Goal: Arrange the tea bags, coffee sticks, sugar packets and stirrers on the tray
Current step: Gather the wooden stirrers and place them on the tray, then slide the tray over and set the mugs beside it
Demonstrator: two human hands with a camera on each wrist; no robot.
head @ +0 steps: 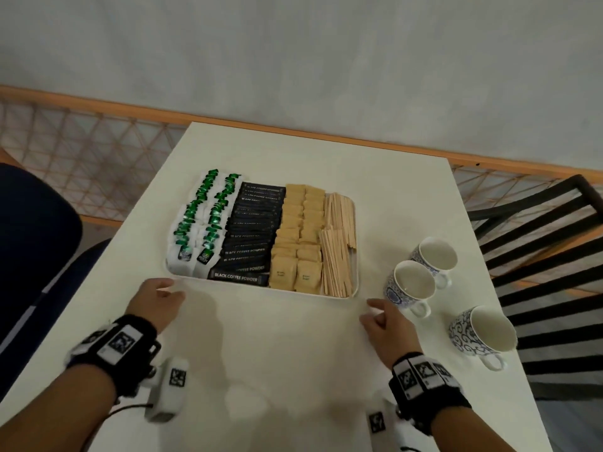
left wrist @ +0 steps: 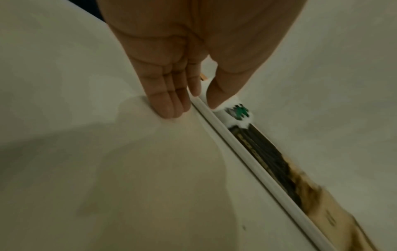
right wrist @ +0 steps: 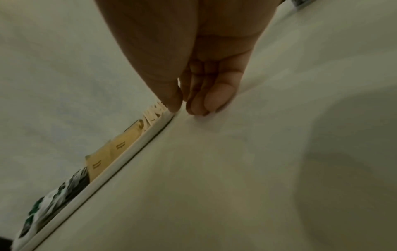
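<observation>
A white tray (head: 356,265) sits mid-table, filled in columns. From left to right these are green-tagged tea bags (head: 202,216), black coffee sticks (head: 254,230), tan sugar packets (head: 300,230) and wooden stirrers (head: 337,243). My left hand (head: 171,287) is at the near-left corner. In the left wrist view its thumb (left wrist: 214,100) lies over the rim (left wrist: 236,146) by a tea bag (left wrist: 238,112), with the fingers (left wrist: 167,108) outside on the table. My right hand (head: 370,308) pinches at the near-right corner, thumb (right wrist: 171,103) on the rim (right wrist: 120,163) beside the stirrers (right wrist: 154,113).
Three empty patterned cups (head: 434,256) (head: 411,285) (head: 483,331) stand right of the tray, close to my right hand. A black slatted chair (head: 538,256) is beyond the table's right edge. A dark blue seat (head: 32,239) is on the left. White tabletop (head: 277,353) lies between my arms.
</observation>
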